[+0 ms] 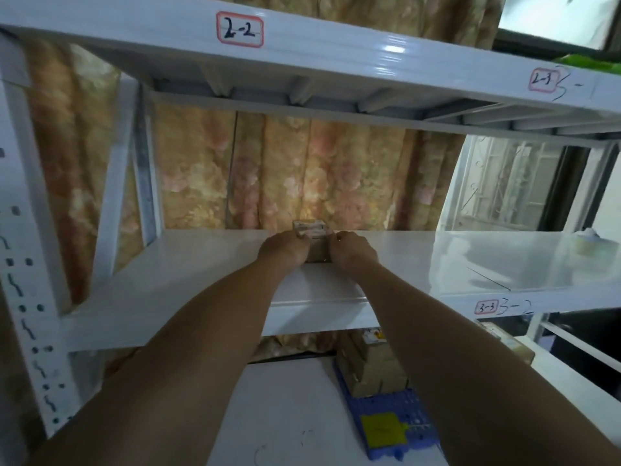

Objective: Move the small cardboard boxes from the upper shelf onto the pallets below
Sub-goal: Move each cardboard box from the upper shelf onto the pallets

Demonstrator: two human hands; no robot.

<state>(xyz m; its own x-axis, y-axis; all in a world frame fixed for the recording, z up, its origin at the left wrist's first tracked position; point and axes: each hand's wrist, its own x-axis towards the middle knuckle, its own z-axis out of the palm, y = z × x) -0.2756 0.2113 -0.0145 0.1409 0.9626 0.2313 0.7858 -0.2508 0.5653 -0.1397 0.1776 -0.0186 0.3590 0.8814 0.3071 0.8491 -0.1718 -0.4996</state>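
White shelf [208,264]: left hand [284,250] and right hand [353,250] both grasp one small cardboard box [311,230], fingers curled round its sides.

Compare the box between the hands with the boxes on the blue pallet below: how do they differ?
The single box is up on the white shelf; the stacked boxes rest low on the blue pallet. The single box is gripped on each side by the left hand and right hand; the stacked boxes are untouched. It stands alone; they form a pile. Both are brown cardboard.
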